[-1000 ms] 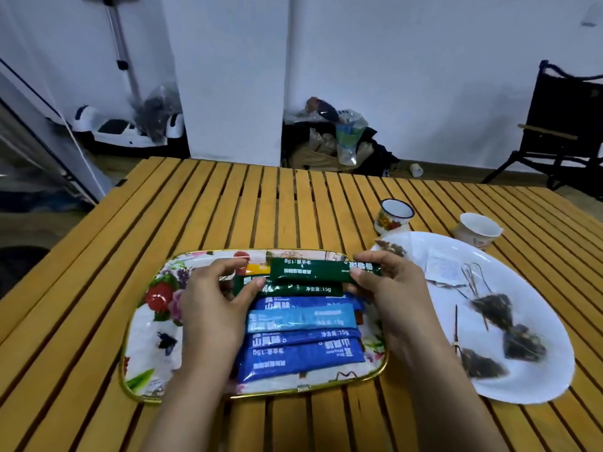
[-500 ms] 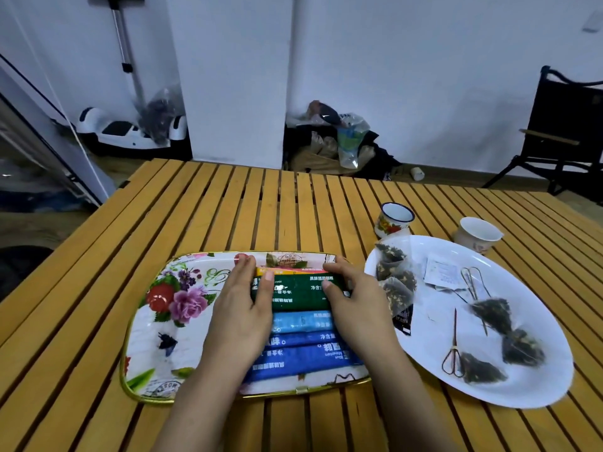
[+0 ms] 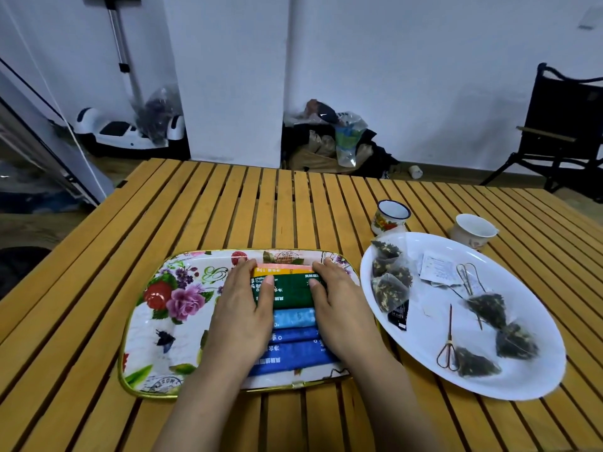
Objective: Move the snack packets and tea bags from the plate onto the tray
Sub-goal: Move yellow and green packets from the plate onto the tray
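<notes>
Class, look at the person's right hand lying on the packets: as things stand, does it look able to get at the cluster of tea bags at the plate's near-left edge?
Probably yes. The right hand lies flat on the snack packets, holding nothing, and the tea bags sit just beside it on the plate, nothing between.

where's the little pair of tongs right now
In the head view the tongs lie on the white plate, right of the floral tray, with a dark tea bag beside their looped end.

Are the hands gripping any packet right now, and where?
Nothing is gripped. The left hand and right hand lie flat, fingers straight, on the two ends of the snack packets lined up on the tray.
</notes>
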`<state>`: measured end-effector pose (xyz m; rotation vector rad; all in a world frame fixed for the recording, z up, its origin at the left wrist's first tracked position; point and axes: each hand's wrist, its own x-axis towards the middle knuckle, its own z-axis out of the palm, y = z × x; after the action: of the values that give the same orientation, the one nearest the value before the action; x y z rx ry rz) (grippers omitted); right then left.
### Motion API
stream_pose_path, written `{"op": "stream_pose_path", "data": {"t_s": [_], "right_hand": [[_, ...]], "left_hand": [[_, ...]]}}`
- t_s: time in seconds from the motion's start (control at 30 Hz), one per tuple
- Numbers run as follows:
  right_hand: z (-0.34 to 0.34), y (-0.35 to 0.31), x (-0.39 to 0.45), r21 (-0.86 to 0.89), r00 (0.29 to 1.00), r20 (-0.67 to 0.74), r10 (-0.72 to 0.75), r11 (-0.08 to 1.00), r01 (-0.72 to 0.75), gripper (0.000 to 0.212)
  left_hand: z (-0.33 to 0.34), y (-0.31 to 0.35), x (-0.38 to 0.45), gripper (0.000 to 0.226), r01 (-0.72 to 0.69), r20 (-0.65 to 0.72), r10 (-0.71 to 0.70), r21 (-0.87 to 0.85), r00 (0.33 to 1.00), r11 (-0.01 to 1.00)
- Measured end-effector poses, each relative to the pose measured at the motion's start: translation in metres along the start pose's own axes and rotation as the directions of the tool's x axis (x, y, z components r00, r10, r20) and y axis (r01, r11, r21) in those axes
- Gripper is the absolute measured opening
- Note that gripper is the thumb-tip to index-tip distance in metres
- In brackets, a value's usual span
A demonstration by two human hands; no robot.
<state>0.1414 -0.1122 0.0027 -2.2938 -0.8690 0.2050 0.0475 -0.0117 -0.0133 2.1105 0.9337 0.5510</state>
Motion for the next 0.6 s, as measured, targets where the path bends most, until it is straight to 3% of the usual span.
{"op": "stream_pose_path", "data": {"t_s": [0.13, 0.2, 0.3, 0.33, 0.43, 0.47, 0.53, 0.6], "right_hand": [[-0.013, -0.006, -0.004, 0.024, 0.999, -0.031, -0.01, 1.0, 0.011, 0.041], [-0.029, -0.01, -0.006, 0.075, 0.987, -0.161, 0.026, 0.997, -0.014, 0.035], [-0.055, 0.007, -0.009, 0.064, 0.874, -0.448, 0.19, 0.982, -0.18, 0.027], [-0.061, 0.02, -0.009, 0.056, 0.836, -0.474, 0.276, 0.957, -0.284, 0.026], [-0.067, 0.05, -0.009, 0.025, 0.788, -0.284, 0.547, 0.825, -0.564, 0.011], [-0.064, 0.053, -0.01, 0.003, 0.77, -0.203, 0.605, 0.787, -0.617, 0.025], [-0.057, 0.056, -0.009, -0.004, 0.767, -0.147, 0.624, 0.775, -0.632, 0.04], [-0.053, 0.054, -0.007, -0.018, 0.774, -0.17, 0.61, 0.783, -0.621, 0.039]], "left_hand": [[-0.006, 0.005, -0.003, 0.056, -0.01, -0.015, 0.01, 0.017, 1.0, 1.0], [-0.012, 0.012, -0.005, 0.053, -0.041, -0.046, 0.042, 0.024, 0.998, 0.999], [-0.018, 0.027, -0.012, 0.045, -0.117, -0.114, 0.115, -0.012, 0.987, 0.993], [-0.018, 0.031, -0.014, 0.042, -0.145, -0.132, 0.142, -0.016, 0.981, 0.989], [-0.014, 0.034, -0.017, 0.034, -0.19, -0.142, 0.192, 0.024, 0.971, 0.981], [-0.012, 0.034, -0.017, 0.031, -0.187, -0.136, 0.191, 0.038, 0.972, 0.982], [-0.01, 0.031, -0.015, 0.027, -0.174, -0.136, 0.179, 0.047, 0.974, 0.984], [-0.01, 0.028, -0.012, 0.025, -0.159, -0.157, 0.163, 0.034, 0.974, 0.987]]}}
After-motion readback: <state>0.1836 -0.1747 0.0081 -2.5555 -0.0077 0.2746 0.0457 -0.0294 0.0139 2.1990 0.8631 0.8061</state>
